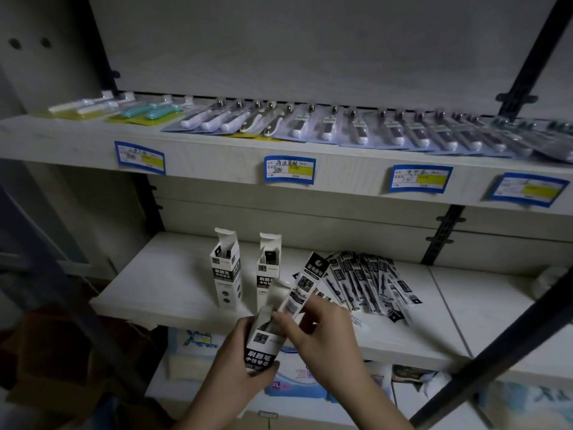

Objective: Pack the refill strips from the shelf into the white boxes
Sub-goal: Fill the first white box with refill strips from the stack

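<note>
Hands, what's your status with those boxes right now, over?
Left hand grips a box. Right hand feeds a strip into it. Two boxes stand open; loose strips remain on shelf. Nothing blocking.

Boxes: two upright boxes (228, 271) stand on the shelf (173, 283) near its front edge; 
Strips: loose strips (369, 280) lie right of them; 
Held box: third box (263, 342) before the front edge

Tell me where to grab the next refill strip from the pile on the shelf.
Pinch the near, lower end of an outer strip in the pile of refill strips, coming from the front edge of the shelf. The strips are flat, long and fanned toward you, so their near ends stick out free.
</note>
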Motion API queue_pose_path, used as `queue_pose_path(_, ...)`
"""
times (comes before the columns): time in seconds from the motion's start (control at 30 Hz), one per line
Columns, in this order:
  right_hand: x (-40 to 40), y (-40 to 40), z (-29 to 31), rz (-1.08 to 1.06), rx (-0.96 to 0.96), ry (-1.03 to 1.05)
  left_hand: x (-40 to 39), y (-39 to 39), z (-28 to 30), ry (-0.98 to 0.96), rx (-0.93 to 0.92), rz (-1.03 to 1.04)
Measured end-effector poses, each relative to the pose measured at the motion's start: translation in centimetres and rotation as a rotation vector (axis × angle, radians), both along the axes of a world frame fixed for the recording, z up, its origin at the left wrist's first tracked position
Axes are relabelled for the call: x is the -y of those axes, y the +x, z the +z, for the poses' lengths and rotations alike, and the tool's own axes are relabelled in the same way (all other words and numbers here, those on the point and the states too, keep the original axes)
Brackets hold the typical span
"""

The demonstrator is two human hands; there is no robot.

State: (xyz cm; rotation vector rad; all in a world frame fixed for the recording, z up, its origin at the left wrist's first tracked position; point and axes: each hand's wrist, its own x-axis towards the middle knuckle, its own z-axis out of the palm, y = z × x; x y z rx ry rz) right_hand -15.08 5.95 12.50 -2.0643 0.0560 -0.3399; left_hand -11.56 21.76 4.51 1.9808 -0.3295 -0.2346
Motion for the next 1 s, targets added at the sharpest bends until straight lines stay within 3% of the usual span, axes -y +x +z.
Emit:
queue_pose_path(0.07, 0.1, -0.2, -0.1, 0.0, -0.013, -0.044, -0.2, 0.0, -0.2, -0.006, -0.007, -0.005)
queue_pose_path(0.23, 0.6, -0.3, 0.1, 0.034, 0.049, 0.162, -0.3, 0.0, -0.6, -0.008, -0.016, -0.001)
queue_pose_path(0.43, 0.5, -0.2, -0.9, 0.238, 0.055, -0.193, -0.1, 0.0, -0.8, 0.007, -0.007, -0.007)
queue_pose_path(0.6, 0.9, -0.5, -1.2, 0.169, 0.139, -0.123, 0.0, 0.0, -1.0, 0.005, 0.001, 0.014)
queue_pose_path(0.83, 1.7, 0.1, -3.5, 0.427, 0.095, -0.458, 0.3, -0.3, -1.3, -0.005, -0.01, 0.023)
queue_pose_path(0.9, 2.0, 0.0, -3.6, 0.482, 0.079, -0.373, 0.3, -0.5, -1.4, -0.011, -0.031, 0.024)
queue_pose_path(1.0, 2.8, 0.5, -3.4, 0.438, 0.111, 0.014, 0.2, -0.4, -1.6, -0.027, -0.081, 0.059)
